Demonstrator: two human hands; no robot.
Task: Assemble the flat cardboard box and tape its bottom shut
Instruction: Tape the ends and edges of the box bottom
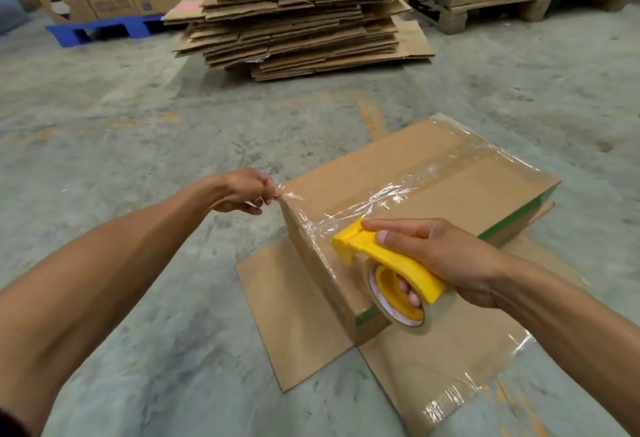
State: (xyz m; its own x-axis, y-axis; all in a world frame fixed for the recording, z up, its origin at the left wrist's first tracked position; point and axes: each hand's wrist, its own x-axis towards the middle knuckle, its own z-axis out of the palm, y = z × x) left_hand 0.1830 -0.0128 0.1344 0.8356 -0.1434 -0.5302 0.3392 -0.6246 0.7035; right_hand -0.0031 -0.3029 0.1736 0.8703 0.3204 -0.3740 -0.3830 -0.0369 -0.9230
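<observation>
A brown cardboard box (460, 190) stands upside down on the concrete floor, its closed bottom flaps facing up and its open top flaps spread flat around it. Clear tape (388, 194) runs along the middle seam and wrinkles toward the near-left corner. My left hand (242, 190) pinches the loose tape end at that corner. My right hand (440, 253) grips a yellow tape dispenser (388, 263) with a clear roll, its head pressed against the box's near edge.
A tall stack of flat cardboard sheets (298, 17) sits on the floor straight ahead. Printed cartons stand on a blue pallet (100, 29) at far left and on a wooden pallet (485, 8) at far right. Bare concrete lies between the stack and the box.
</observation>
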